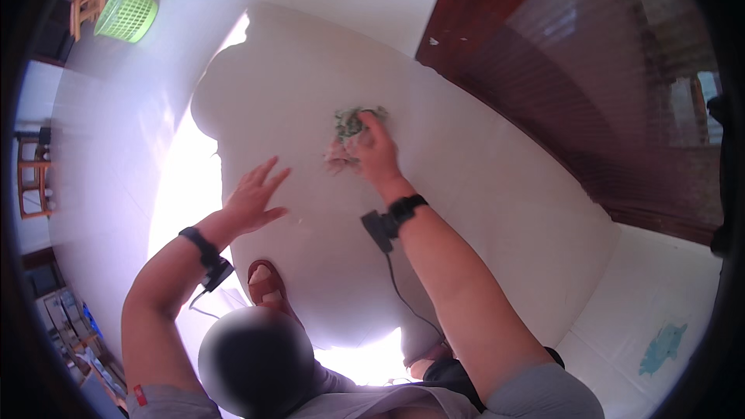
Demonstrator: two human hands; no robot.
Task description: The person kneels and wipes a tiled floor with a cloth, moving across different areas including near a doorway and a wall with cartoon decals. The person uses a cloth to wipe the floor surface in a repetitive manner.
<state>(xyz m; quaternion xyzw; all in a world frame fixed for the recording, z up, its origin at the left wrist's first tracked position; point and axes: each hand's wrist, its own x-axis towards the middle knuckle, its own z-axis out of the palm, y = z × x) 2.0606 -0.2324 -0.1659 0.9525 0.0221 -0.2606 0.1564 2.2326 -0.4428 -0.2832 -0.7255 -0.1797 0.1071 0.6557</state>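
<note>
My right hand (pixel 378 157) presses a crumpled green, white and pinkish cloth (pixel 349 123) onto the pale floor (pixel 279 81). Its fingers rest over the cloth, and both look a little blurred. My left hand (pixel 253 198) is apart from the cloth, to its left and nearer to me. That hand holds nothing and has its fingers spread; it appears to be above the floor. Each wrist wears a black strap with a small device and a cable.
A dark red-brown wooden door or panel (pixel 524 122) bounds the floor on the right, beside a white tiled wall (pixel 617 297). At the far left stand a green plastic basket (pixel 128 11) and wooden furniture (pixel 87 3). My foot in a brown slipper (pixel 266 285) is below my left hand.
</note>
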